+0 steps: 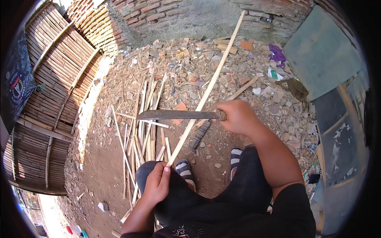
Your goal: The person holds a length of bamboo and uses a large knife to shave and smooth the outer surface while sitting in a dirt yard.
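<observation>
My left hand (158,180) is closed round the near end of a long pale bamboo strip (214,77), beside my left knee. From there the strip slants up and away to the right, toward the brick wall. In my right hand (237,117) is the handle of a machete (174,115), its long dark blade pointing left. The blade lies across the strip in view; whether it touches cannot be made out. Under and left of the blade, several split bamboo strips (149,135) lie in a loose pile on the ground.
A dark ridged object (199,136) lies between my sandalled feet and the blade. Rubble and dry straw (174,67) cover the ground up to the brick wall (190,20). Woven bamboo panels (59,75) stand at left, grey boards (323,51) at right. Purple cloth (276,54) lies far right.
</observation>
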Available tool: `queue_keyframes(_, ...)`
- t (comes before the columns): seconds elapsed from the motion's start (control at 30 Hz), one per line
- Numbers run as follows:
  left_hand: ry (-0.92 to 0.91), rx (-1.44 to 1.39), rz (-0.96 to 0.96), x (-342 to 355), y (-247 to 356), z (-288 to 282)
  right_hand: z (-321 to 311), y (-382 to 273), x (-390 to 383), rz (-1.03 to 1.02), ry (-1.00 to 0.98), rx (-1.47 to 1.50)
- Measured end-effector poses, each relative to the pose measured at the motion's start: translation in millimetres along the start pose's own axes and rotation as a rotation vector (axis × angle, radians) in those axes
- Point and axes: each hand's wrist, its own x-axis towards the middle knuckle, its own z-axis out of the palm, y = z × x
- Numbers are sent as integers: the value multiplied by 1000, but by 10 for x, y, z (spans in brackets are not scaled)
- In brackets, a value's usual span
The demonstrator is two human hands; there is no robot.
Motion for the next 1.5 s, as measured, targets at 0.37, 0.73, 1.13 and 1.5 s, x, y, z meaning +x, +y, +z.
queue_keyframes(0.37, -55, -123, -84, 353, -202, -35, 302, 66, 298, -65, -204, -8)
queue_keyframes(0.73, 13, 5, -72, 513, 25, 32, 296, -88, 267, -135, -135, 29)
queue_keyframes(1.13, -139, -80, -24, 299, 37, 193, 184, -86, 82, -85, -250, -62)
queue_keyframes(1.5, -69, -248, 23, 346, -145, 235, 97, 65, 91, 54, -150, 21)
